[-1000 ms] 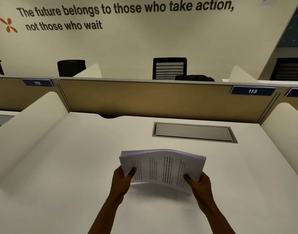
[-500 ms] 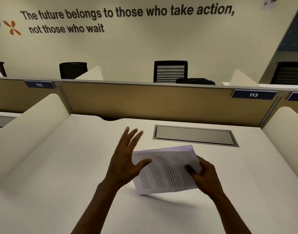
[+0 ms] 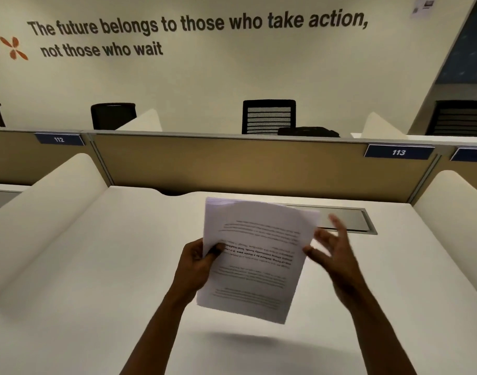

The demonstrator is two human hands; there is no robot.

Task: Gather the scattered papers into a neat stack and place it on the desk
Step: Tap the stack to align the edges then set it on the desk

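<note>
A stack of white printed papers (image 3: 255,255) hangs in the air above the white desk (image 3: 102,266), turned lengthwise with its text upside down to me. My left hand (image 3: 198,262) grips the stack's left edge, thumb on top of the sheets. My right hand (image 3: 333,253) is just off the stack's right edge with fingers spread, blurred, holding nothing. The stack casts a shadow on the desk below it.
A grey cable hatch (image 3: 348,219) is set into the desk behind the papers. White curved dividers (image 3: 42,212) flank the desk on both sides, and a tan partition (image 3: 232,163) with label 113 (image 3: 398,152) closes the back. Black chairs stand beyond.
The stack passed from my right hand to my left and turned from crosswise to lengthwise, rising a little. My right hand let go and opened beside it.
</note>
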